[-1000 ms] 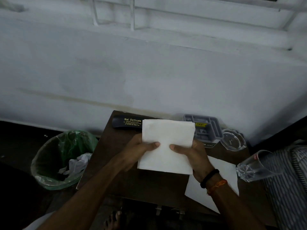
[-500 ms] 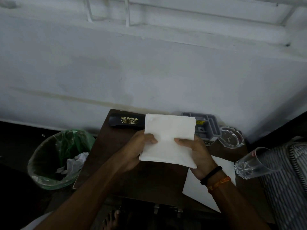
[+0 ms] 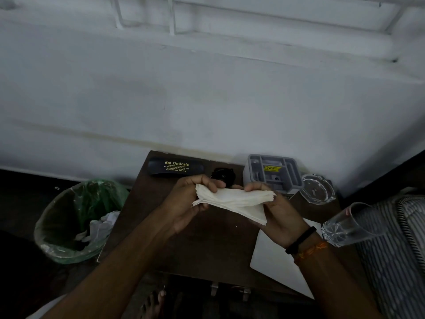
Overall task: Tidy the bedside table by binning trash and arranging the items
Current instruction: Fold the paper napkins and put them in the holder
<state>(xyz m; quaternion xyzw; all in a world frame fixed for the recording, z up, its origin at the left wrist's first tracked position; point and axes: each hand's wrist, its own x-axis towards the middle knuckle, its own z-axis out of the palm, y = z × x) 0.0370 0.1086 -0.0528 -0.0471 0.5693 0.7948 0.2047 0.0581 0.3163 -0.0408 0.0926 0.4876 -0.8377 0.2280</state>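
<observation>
The left hand and the right hand each pinch one end of a stack of white napkins, held just above the middle of the desk. A moment ago the stack stood upright facing the camera, a flat square held at its lower edge; now it has been tipped down and folded or squeezed lengthwise, so that its layered edges fan out at both ends. That suggests the napkins are being gathered into a tidy bundle to set down, or possibly to bin; which, I cannot tell. With the stack lowered, a small black round thing shows at the back of the desk, between the black glasses case and the grey organiser tray. A glass ashtray sits just right of the tray, a white sheet of paper lies at the near right corner, and a clear tumbler lies tilted at the desk's right edge, where an elbow could knock it. The bin, lined in green and already holding crumpled white trash, stands on the floor just left of the desk, with nothing between it and the hands.
</observation>
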